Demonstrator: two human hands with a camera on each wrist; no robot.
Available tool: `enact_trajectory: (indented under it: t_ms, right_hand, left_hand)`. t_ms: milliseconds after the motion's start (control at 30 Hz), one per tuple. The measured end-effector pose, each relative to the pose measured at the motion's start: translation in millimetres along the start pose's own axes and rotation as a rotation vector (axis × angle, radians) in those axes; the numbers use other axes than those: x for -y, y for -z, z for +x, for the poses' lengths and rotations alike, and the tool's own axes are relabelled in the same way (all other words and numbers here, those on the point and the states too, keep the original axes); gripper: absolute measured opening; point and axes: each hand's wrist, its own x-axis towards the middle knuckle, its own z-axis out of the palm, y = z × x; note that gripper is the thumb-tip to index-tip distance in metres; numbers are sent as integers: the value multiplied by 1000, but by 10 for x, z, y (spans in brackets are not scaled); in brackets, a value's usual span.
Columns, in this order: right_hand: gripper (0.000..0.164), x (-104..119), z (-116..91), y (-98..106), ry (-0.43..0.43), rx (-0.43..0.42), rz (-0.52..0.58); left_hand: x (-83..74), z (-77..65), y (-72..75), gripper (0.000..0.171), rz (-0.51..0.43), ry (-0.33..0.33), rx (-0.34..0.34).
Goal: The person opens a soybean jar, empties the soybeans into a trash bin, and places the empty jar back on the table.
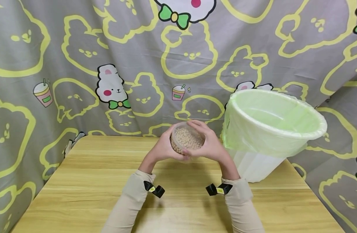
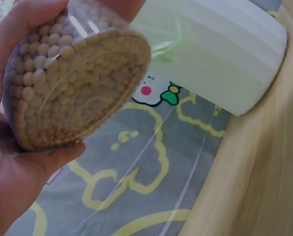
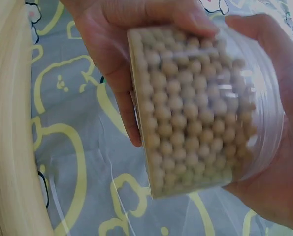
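Observation:
Both hands hold a clear round plastic jar (image 1: pixel 189 138) of small beige balls, raised above the table. The left hand (image 1: pixel 164 147) grips the jar's body. In the left wrist view, its fingers curl round the side and bottom edge of the jar (image 2: pixel 82 83). On the other side, the right hand (image 1: pixel 211 145) wraps round the top end. Seen from the right wrist, the right hand (image 3: pixel 279 167) holds the clear ridged rim. The balls fill most of the jar, whose mouth tilts toward the head camera.
A white bin (image 1: pixel 254 165) lined with a pale green bag (image 1: pixel 260 142) stands at the right of the wooden table (image 1: pixel 88 181). Behind the table hangs a grey curtain (image 1: pixel 149 55) with cartoon prints. Small black cameras (image 1: pixel 154 188) sit on both wrists.

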Motion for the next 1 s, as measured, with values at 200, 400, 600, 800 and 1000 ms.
enact_trajectory:
  t_ms: [200,400,600,800,1000]
  right_hand:
    - [91,-79,-4,64,109,52,38]
    - [91,-98,-4,65,124,56,55]
    - [91,-84,21,62,85,18,49]
    - [93,-75,23,126,26,-55,76]
    - [90,-143,-5,164,-76,-125,81]
  left_hand:
    - [6,-2,36,113,-52,-48,68]
    - [9,-10,47,111,-107,-56,85]
    - [-8,-28,139,111,-97,-26,35]
    - [-75,-60,350,109,-109,-61,-100]
    - [-141,-125,560,107,-78,-29,-252]
